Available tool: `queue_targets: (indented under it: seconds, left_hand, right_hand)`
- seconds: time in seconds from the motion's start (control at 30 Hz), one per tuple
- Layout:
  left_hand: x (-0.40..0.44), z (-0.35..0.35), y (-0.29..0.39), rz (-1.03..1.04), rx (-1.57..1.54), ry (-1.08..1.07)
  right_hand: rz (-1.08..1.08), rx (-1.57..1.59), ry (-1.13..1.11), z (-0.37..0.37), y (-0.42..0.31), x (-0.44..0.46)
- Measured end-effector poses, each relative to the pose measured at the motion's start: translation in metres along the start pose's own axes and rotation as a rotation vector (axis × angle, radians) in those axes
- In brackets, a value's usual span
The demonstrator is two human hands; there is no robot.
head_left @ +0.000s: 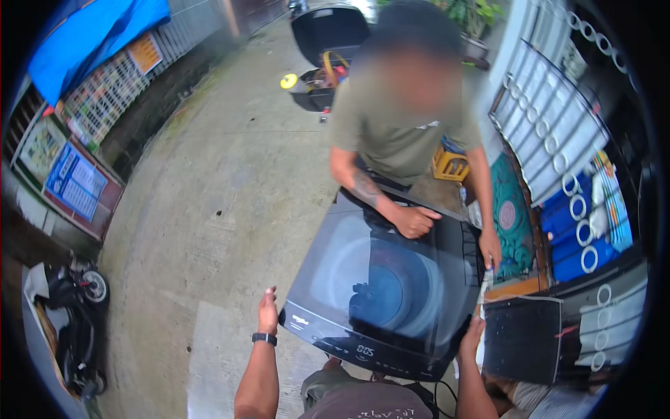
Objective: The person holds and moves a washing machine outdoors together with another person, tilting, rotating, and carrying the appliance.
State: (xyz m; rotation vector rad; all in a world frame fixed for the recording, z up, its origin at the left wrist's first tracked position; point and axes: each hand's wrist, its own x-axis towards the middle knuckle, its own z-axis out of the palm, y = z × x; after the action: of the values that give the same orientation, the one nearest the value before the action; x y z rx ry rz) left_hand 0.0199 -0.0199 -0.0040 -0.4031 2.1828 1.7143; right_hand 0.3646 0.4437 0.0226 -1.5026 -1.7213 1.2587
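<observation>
Head view records a top-loading washing machine [391, 279] directly before the person, its base hidden below the top. Its lid [328, 258] is smooth, glossy, dark and see-through, roughly square with rounded corners; a round tub shows blue-grey beneath it. The near edge carries a sleek black control panel [364, 355] with lit digits.

Left hand [267, 312]: grip released, fingers extended upward, just beside the machine's near-left corner; a dark band watch [264, 339] circles the wrist. Right hand [471, 339]: set against the machine's right side near the front corner; whether the grip is clenched cannot be told.

A co-worker [398, 133] in a grey-green cloth shirt leans over the far side, one hand [417, 222] loosely curled on the lid, the other [490, 249] at the right edge.

Surroundings: rough, stained concrete ground [181, 230]; an open black case [330, 35] with a yellow-topped container [294, 83] alongside; a yellow plastic crate [450, 166]; a green panel [508, 216] with moulded scrolls; a black scooter [75, 328]; a creased blue tarp [91, 42]; barred metal grilles [551, 119] with ring ornaments.
</observation>
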Motion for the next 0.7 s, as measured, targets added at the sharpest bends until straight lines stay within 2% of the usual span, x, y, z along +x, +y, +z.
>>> queue_targets:
  seconds: [0.07, 0.1, 0.13, 0.17, 0.23, 0.27, 0.3, 0.37, 0.5, 0.6, 0.7]
  left_hand:
    - [0.021, 0.001, 0.022, -0.027, -0.011, -0.250]
    - [0.032, 0.005, 0.025, -0.100, 0.060, -0.476]
    - [0.041, 0.008, 0.024, -0.172, 0.135, -0.709]
    - [0.044, 0.010, 0.018, -0.182, 0.116, -0.697]
    - [0.046, 0.016, 0.008, -0.136, -0.058, -0.776]
    - [0.050, 0.015, 0.006, -0.141, -0.069, -0.768]
    - [0.050, 0.014, 0.006, -0.138, -0.057, -0.802]
    - [0.055, 0.014, 0.005, -0.138, -0.058, -0.833]
    - [0.062, 0.016, -0.006, -0.099, -0.021, -0.882]
    - [0.062, 0.014, -0.006, -0.047, 0.035, -0.874]
    - [0.066, 0.013, -0.019, -0.026, -0.040, -0.879]
  right_hand:
    - [0.049, 0.017, -0.003, 0.013, -0.016, 0.003]
    - [0.092, -0.021, 0.062, 0.017, -0.013, 0.007]
    - [0.087, -0.011, -0.005, 0.013, -0.007, 0.013]
    - [0.087, -0.002, -0.068, 0.007, -0.005, 0.014]
    - [0.122, -0.082, 0.042, 0.014, -0.015, 0.008]
    - [0.142, -0.078, -0.007, 0.012, -0.021, 0.006]
    - [0.196, -0.051, 0.054, 0.010, -0.005, 0.016]
    - [0.207, 0.068, -0.074, 0.001, 0.002, 0.023]
    - [0.270, 0.177, -0.084, 0.004, -0.004, 0.020]
    - [0.282, 0.151, -0.058, 0.003, -0.003, 0.022]
    - [0.278, 0.158, -0.070, -0.003, 0.005, 0.027]
